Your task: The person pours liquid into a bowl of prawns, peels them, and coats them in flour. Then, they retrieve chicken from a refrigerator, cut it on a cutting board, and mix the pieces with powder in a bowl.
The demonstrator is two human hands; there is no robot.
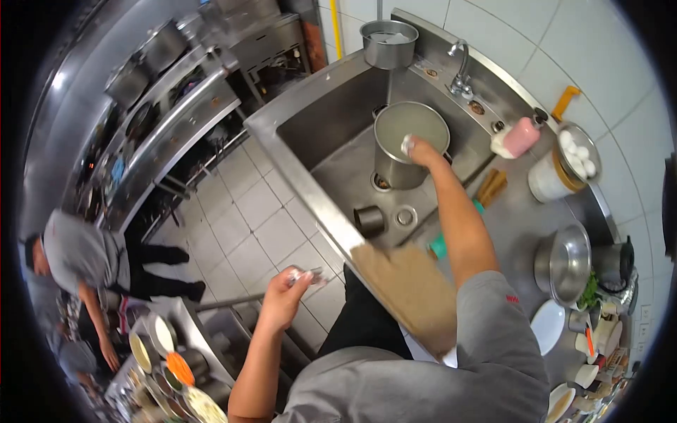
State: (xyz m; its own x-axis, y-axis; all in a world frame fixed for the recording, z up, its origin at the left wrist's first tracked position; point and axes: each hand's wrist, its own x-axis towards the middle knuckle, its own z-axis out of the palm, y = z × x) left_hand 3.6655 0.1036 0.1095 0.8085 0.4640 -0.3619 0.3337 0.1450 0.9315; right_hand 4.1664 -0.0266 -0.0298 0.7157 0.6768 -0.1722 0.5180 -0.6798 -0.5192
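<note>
Over pot (396, 166), right fingers (419, 149) clamping whitish item (407, 144), apart, left fingers (302, 283) clamping silvery item (315, 276)

My sleeve (486, 317) at the lower right is grey with small red lettering; my trousers (367, 324), lower centre, are black. The scrap (309, 276) in my left hand (283, 296) is silvery, the blurred piece (406, 145) in my right hand (424, 153) silvery white. Above centre, I see a silver-grey pot (396, 171) of cloudy, pale greenish liquid (407, 120). Upper right, a bottle (523, 136) is pink.
</note>
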